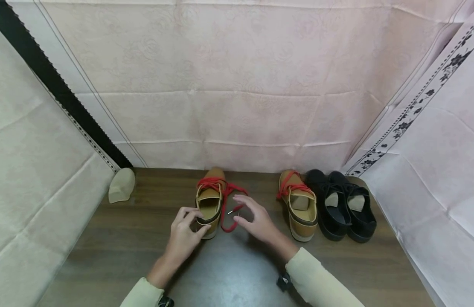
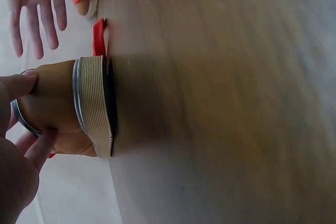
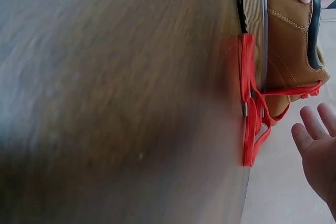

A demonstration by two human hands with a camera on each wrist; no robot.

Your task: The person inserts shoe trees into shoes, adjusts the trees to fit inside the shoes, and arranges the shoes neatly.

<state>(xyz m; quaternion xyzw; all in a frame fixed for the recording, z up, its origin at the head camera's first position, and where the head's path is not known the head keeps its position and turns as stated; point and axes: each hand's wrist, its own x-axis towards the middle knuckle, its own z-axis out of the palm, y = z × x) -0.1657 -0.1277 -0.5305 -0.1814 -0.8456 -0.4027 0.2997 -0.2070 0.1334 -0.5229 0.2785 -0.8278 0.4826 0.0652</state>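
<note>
A tan shoe [image 1: 213, 174] with red laces stands on the wooden floor, toe toward the back wall. My left hand [image 1: 183, 234] grips its heel, thumb on one side of the collar and fingers on the other, as the left wrist view shows on the brown heel [image 2: 52, 95]. Loose red lace [image 3: 250, 135] trails from the shoe onto the floor at its right. Just right of this lace hovers my right hand [image 1: 260, 221], fingers spread and holding nothing; in the right wrist view its fingers [image 3: 314, 124] are apart from the shoe.
To the right stands the matching tan shoe [image 1: 303, 221] with a pale insert inside. Beside it is a pair of black shoes [image 1: 330, 224]. A cream shoe insert [image 1: 122, 185] lies at the far left. Cloth-covered walls [image 1: 240, 123] enclose the back and both sides.
</note>
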